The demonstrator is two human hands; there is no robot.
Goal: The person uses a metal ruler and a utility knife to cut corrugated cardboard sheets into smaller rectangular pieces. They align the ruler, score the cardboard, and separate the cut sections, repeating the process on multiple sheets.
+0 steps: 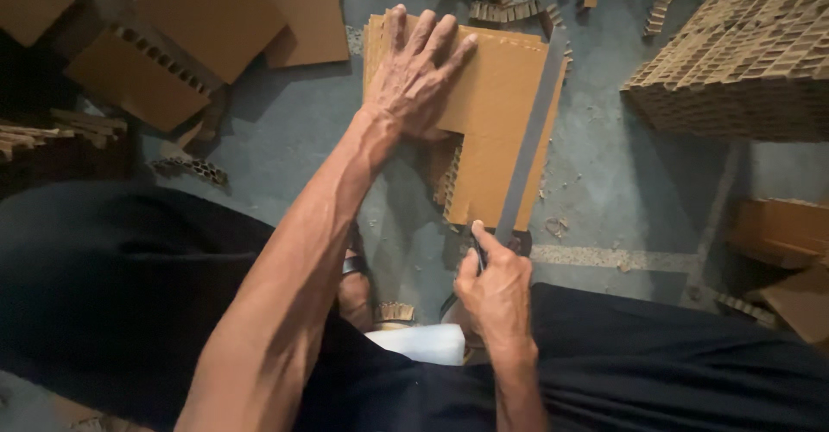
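A stack of brown corrugated cardboard sheets (496, 117) is seen lying flat on the grey concrete floor (622, 173). The left hand (414, 78) is laid on the stack's upper left part, palm down, with the fingers spread and pressed flat against the top sheet. The right hand (494, 289) is held just below the stack's near edge and is closed around the handle of a long flat blade (531, 134), the thumb laid along it. The blade is stretched across the stack's right side, from the near edge to the far right corner. A tall block of honeycomb cardboard (734, 65) is stood right of the stack, well apart. Loose cardboard pieces (207, 26) are scattered left of the stack.
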